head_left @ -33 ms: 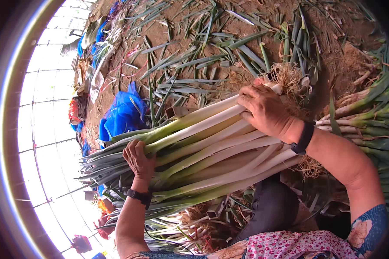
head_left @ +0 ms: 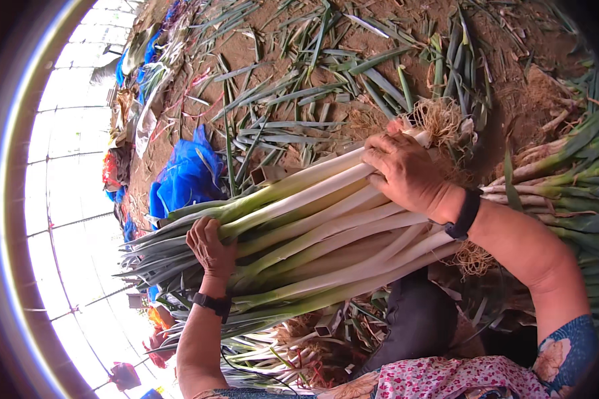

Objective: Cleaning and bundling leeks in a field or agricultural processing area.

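A thick bundle of long green onions [head_left: 326, 223] lies slantwise across my lap, its white stalks and roots toward the right and its dark green leaves toward the left. My left hand [head_left: 211, 249] is closed over the leaves where they meet the paler stalks. Near the root end, my right hand [head_left: 406, 169] curls its fingers over the upper white stalks. A small red thing [head_left: 397, 125] shows just beyond the right fingers; its kind I cannot make out. The undersides of both hands are hidden.
Cut green leaves [head_left: 299, 86] litter the brown soil [head_left: 239, 50] ahead. A crumpled blue mesh bag [head_left: 192, 169] sits at the left. More green onions [head_left: 572, 193] are piled at the right, and another heap [head_left: 266, 359] lies below the bundle, beside my dark-clad knee [head_left: 419, 312].
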Demonstrator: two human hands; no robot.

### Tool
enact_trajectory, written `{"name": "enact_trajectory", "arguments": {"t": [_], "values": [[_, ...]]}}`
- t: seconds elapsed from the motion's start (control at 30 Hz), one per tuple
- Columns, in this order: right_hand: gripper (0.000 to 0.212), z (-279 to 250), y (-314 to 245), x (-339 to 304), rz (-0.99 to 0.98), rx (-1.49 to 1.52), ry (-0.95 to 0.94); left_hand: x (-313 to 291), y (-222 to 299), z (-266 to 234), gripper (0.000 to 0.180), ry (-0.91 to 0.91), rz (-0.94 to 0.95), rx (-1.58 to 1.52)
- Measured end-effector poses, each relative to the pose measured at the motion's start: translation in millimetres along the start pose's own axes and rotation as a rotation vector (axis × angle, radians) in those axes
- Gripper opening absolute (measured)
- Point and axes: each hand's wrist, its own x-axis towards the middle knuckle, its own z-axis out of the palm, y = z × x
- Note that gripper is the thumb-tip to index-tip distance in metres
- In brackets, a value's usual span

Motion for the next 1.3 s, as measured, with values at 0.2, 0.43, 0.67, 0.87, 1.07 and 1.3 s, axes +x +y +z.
{"name": "enact_trajectory", "arguments": {"t": [0.2,0.43,0.67,0.87,1.07,1.3], "values": [[0.030,0.6,-1.3,0.6,0.102,0.036,-0.038,5.5,-2.7,-0.2,0.058,-0.038,-0.002,-0.047],[0.034,-15.4,-3.3,14.3,0.158,-0.010,-0.191,24.0,-4.9,-17.9,0.062,-0.194,-0.061,-0.190],[0.044,-31.2,0.8,38.6,0.171,-0.005,-0.359,62.5,-13.0,-40.1,0.060,-0.476,-0.056,-0.211],[0.063,-22.6,-2.7,46.4,0.258,-0.040,-0.506,59.7,-12.0,-22.4,0.064,-0.521,-0.068,-0.224],[0.056,-8.3,3.6,62.7,0.193,-0.051,-0.674,86.0,-24.2,-26.4,0.058,-0.535,0.032,-0.293],[0.056,1.4,16.7,73.6,0.243,0.030,-0.744,84.4,-28.2,-16.7,0.061,-0.646,0.014,-0.308]]}}
